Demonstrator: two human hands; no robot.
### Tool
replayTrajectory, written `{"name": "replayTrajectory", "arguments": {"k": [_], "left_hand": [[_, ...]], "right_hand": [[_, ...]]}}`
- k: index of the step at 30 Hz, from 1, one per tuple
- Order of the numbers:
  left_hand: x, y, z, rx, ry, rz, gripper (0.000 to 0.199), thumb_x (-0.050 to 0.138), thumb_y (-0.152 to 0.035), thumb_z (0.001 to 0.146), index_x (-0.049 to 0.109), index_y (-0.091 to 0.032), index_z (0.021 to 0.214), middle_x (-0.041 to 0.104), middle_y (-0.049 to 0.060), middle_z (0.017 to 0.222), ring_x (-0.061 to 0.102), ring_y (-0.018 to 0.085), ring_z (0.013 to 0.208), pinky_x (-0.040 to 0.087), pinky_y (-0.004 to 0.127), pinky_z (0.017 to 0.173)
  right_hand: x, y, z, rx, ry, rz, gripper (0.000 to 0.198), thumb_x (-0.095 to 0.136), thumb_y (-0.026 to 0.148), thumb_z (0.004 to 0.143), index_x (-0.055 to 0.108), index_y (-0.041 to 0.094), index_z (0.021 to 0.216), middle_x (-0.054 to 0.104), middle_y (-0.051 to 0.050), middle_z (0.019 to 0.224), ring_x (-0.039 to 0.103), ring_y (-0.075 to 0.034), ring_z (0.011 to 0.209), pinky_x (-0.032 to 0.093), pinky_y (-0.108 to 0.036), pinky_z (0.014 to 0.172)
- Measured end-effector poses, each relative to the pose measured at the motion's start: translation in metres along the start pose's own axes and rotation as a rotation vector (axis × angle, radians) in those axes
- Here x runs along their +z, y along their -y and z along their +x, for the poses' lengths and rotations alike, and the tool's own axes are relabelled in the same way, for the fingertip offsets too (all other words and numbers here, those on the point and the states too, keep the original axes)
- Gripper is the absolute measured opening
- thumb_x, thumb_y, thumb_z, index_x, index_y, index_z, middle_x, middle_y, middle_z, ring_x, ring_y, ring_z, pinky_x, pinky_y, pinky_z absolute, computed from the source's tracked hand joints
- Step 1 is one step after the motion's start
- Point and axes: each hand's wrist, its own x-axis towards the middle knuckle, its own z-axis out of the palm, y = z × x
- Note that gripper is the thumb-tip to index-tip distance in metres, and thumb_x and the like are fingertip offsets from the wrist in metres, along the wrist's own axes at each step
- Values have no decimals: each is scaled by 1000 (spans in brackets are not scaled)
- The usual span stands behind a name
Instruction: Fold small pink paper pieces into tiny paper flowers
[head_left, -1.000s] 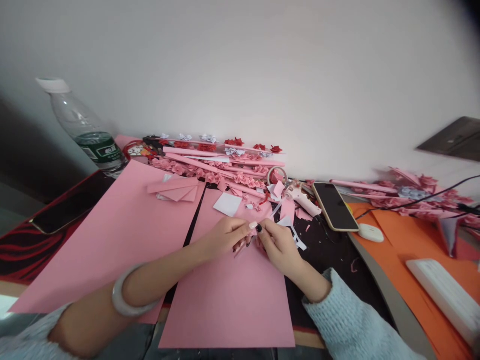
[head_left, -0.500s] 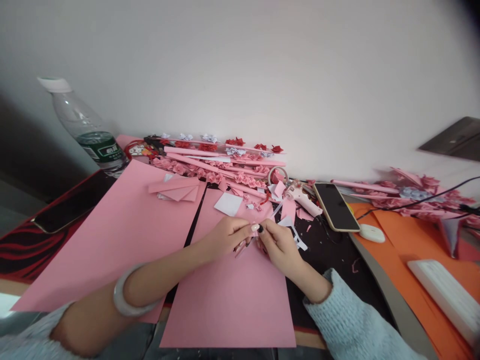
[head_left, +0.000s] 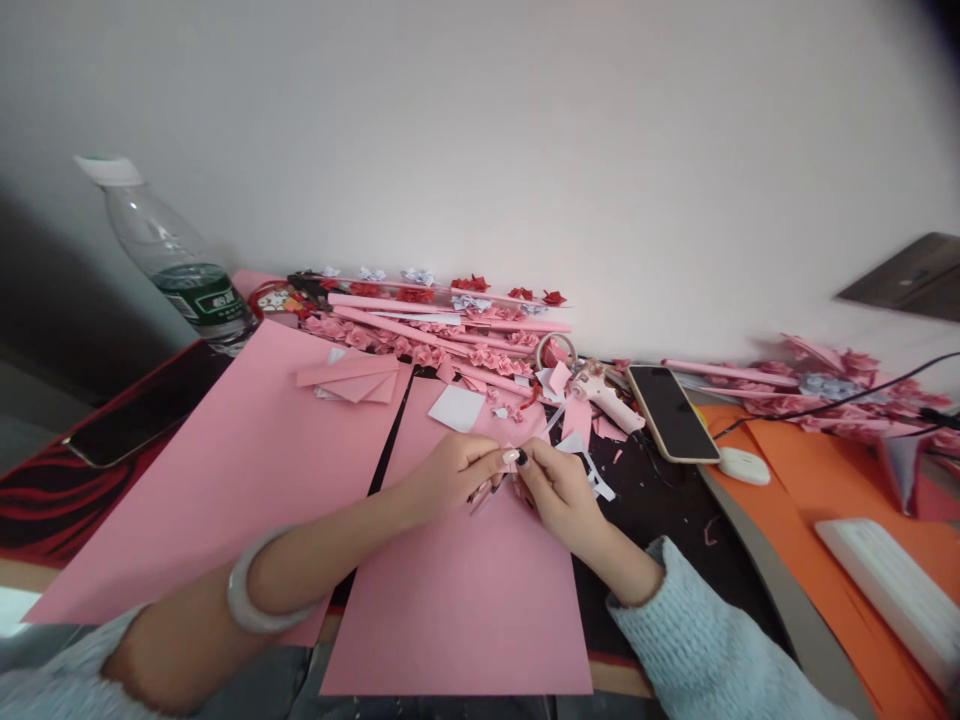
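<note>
Facing pale wall (head_left: 525, 150), dark tabletop (head_left: 671, 530) with pink sheets (head_left: 461, 610)

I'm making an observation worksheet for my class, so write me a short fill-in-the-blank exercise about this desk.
1. The left hand and right hand hold a small pink piece above a sheet coloured ____.
2. The right thumbnail is ____.
3. The bottle has a label coloured dark ____.
4. The phone beside the glue gun lies screen ____.

Missing words: pink; black; green; up.
</note>
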Motion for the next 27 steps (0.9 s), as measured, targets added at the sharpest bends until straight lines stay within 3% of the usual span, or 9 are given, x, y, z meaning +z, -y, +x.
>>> {"name": "replayTrajectory", "arguments": {"k": [13, 19, 24, 27], "left_hand": [[-2, -7, 1, 85, -89, 195, 39, 36, -33, 90, 42, -15, 55, 45, -2, 56, 43, 9, 54, 33, 22, 55], [-1, -4, 0, -26, -24, 35, 41, 33, -42, 90, 48, -15, 63, 46, -2, 55, 43, 8, 48, 32, 21, 49], [-1, -4, 2, -18, -17, 51, 38, 46, -39, 85, 39, -16, 56, 37, -5, 48, 38, 7, 46, 29, 20, 46], [-1, -3, 2, 6, 28, 17, 37, 41, -38, 88, 43, -16, 59, 42, -4, 47, 43, 8, 46, 33, 20, 48]], "right_hand": [[-1, 1, 1, 20, 13, 18, 25, 36, 24, 91, 47, 18, 70, 47, 3, 53, 43, -10, 47, 34, -21, 49], [0, 2, 1, 22, -9, -14, 26, 36, 23, 91, 46, 18, 68, 48, 4, 51, 44, -10, 46, 35, -22, 50], [0, 0, 1, 25, -22, -4, 26, 36, 23, 91, 43, 19, 66, 46, 4, 51, 43, -10, 46, 34, -22, 49], [0, 0, 1, 16, -12, 5, 27, 36, 24, 91, 45, 19, 67, 47, 4, 50, 44, -10, 46, 34, -22, 48]]}}
